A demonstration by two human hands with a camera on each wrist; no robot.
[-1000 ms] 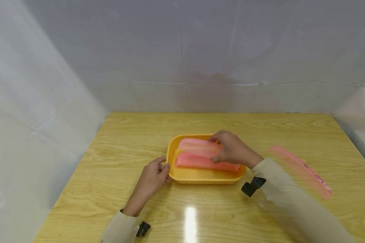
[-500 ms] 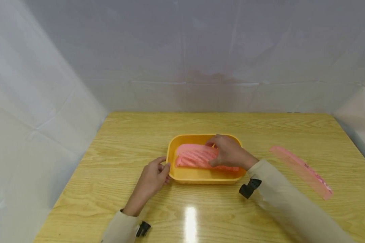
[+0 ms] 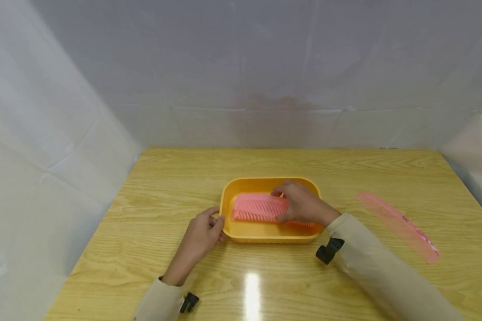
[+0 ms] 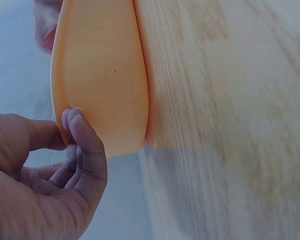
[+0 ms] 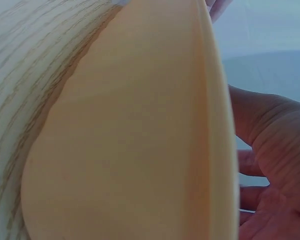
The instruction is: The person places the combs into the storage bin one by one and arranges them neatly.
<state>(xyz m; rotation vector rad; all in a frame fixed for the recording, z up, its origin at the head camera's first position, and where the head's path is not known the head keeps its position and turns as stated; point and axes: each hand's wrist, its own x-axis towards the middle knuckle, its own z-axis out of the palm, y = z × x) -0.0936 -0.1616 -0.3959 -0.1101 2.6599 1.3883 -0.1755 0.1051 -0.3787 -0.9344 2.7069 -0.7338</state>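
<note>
On the table stands a yellow plastic basket-like tray (image 3: 261,232). At its left end my left hand (image 3: 200,235) pinches the rim between thumb and fingers, which the left wrist view shows close up against the outer wall (image 4: 105,85). My right hand (image 3: 305,206) reaches in over the right end and grips a pink comb (image 3: 257,201) across its width. That comb lies low in the tray, overlapping a second pink comb (image 3: 251,216) along its front side. In the right wrist view the tray wall (image 5: 125,130) hides the fingertips and the combs.
A third pink comb (image 3: 397,223), with a printed pattern on its spine, lies slantwise on the wooden table (image 3: 164,178) to the right, beyond the right forearm. Pale sheeting (image 3: 241,80) hangs behind the table and along both sides.
My right hand has lowered the gripped comb and drawn it slightly toward me, so it now overlaps the comb in the tray. My left hand has stayed on the rim.
</note>
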